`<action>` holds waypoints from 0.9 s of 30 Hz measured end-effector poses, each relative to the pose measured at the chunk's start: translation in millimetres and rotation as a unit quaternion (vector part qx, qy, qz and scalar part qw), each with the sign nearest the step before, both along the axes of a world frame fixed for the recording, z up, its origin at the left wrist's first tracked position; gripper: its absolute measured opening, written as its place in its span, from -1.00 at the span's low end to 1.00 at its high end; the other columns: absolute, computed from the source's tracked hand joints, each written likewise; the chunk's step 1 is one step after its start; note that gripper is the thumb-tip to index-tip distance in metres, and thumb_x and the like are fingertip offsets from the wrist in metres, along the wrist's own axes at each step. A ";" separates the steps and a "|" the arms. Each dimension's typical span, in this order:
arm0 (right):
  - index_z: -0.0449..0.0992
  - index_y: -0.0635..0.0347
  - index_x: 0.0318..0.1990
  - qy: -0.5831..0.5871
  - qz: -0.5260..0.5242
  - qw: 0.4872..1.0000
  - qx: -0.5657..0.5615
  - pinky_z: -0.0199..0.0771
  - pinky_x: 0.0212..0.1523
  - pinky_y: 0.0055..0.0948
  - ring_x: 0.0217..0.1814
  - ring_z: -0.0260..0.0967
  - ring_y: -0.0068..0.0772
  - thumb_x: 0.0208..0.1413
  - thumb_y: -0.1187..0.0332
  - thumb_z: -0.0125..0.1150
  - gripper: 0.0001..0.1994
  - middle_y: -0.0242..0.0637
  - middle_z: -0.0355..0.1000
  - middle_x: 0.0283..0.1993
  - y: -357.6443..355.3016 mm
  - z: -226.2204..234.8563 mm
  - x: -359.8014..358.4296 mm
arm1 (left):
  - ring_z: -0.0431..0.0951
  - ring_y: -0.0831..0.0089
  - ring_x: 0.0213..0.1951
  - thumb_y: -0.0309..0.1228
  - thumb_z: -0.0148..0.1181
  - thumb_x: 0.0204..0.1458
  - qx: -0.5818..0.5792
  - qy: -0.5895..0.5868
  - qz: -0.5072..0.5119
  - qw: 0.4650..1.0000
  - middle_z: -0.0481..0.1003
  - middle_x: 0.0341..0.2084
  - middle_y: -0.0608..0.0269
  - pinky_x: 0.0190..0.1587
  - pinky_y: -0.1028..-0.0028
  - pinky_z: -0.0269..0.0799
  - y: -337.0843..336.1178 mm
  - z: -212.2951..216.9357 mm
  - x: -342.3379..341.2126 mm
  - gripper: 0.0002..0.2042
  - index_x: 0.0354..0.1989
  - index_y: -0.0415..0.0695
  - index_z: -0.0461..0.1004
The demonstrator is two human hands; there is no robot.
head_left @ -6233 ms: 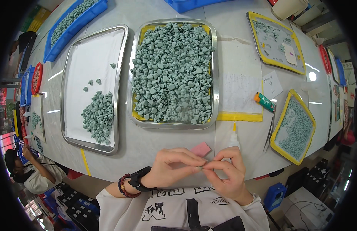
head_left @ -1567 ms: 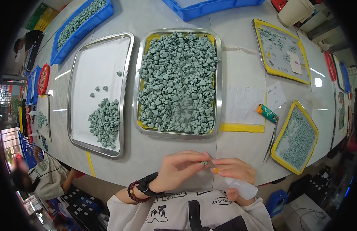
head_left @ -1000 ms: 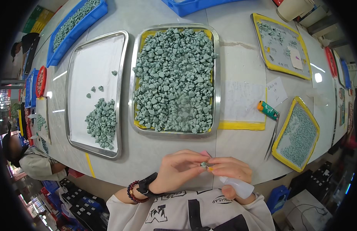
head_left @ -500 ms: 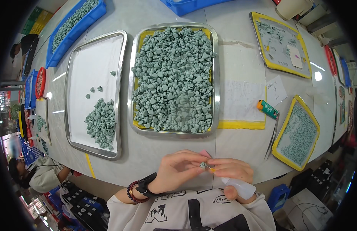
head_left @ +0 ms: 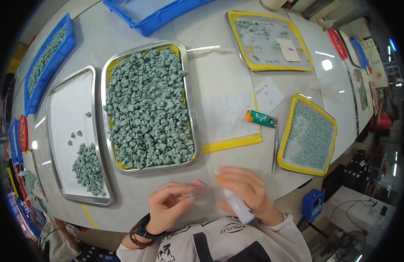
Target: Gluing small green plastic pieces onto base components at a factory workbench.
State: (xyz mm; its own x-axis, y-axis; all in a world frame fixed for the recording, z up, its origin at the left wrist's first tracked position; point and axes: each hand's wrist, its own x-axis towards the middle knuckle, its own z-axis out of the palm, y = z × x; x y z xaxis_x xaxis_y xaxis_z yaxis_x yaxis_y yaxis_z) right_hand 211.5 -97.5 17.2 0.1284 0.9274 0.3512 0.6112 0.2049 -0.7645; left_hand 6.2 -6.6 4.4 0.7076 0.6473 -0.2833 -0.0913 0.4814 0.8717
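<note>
My left hand (head_left: 170, 204) is closed, pinching a small grey-green piece (head_left: 191, 195) between thumb and fingertips. My right hand (head_left: 248, 192), slightly blurred, grips a white squeeze bottle (head_left: 237, 209) whose yellowish nozzle end points up and away from me. A gap separates the bottle from the pinched piece. Just beyond my left fingertips shows a pink scrap (head_left: 197, 185), partly blurred. Ahead of my hands stands a metal-rimmed tray (head_left: 196, 126) heaped with similar grey-green pieces. Left of it, a white-lined tray (head_left: 64, 118) bears a smaller pile (head_left: 87, 170) and several loose pieces.
On the right lie a green lighter (head_left: 264, 119), metal tweezers (head_left: 275, 150), a paper note (head_left: 269, 96) and a yellow-edged tray (head_left: 330, 126) of tiny pieces. Another yellow-edged tray (head_left: 272, 68) is farther back. Blue bins (head_left: 69, 41) stand far left and at the back.
My hands have parted: the right one has drawn the bottle away from the pinched piece, turning its nozzle upward. The view has shifted, so the trays appear farther left.
</note>
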 end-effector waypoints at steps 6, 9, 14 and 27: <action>0.51 0.24 -0.24 -0.258 -0.020 0.965 -0.040 0.41 -0.07 -0.25 -0.08 0.42 -0.13 -0.15 0.45 0.25 -0.76 -0.20 0.48 -0.22 0.5 -8.8 21.7 | 0.52 0.43 -0.19 -0.78 0.12 -0.08 0.013 0.017 -0.015 1.000 0.46 -0.19 0.06 -0.15 0.52 0.48 -1.1 1.5 6.7 -0.74 -0.18 -0.33 0.47; 0.52 0.22 -0.30 -0.239 -0.096 0.966 -0.022 0.40 -0.09 -0.26 -0.11 0.42 -0.20 -0.21 0.60 0.23 -0.77 -0.23 0.48 -0.22 -8.0 3.8 28.4 | 0.53 0.43 -0.20 -0.78 0.12 -0.08 -0.003 0.022 0.003 1.000 0.46 -0.21 0.06 -0.14 0.51 0.49 1.1 0.8 1.9 -0.75 -0.18 -0.35 0.47; 0.51 0.29 -0.40 -0.208 -0.400 0.888 -0.093 0.34 -0.22 -0.38 -0.25 0.36 -0.25 -0.21 0.63 0.24 -0.85 -0.25 0.44 -0.34 -62.6 13.4 103.2 | 0.50 0.46 -0.20 -0.78 0.11 -0.07 -0.034 -0.009 -0.017 0.999 0.45 -0.20 0.06 -0.09 0.46 0.51 0.7 3.3 6.5 -0.76 -0.18 -0.36 0.45; 0.45 0.26 -0.44 -0.302 -0.339 0.875 -0.168 0.27 -0.26 -0.40 -0.32 0.28 -0.28 -0.17 0.61 0.23 -0.89 -0.28 0.36 -0.40 -56.6 2.6 117.4 | 0.52 0.41 -0.28 -0.69 0.15 -0.08 -0.070 0.023 -0.012 0.997 0.44 -0.28 0.09 -0.19 0.44 0.54 -0.4 7.0 7.6 -0.80 -0.23 -0.33 0.46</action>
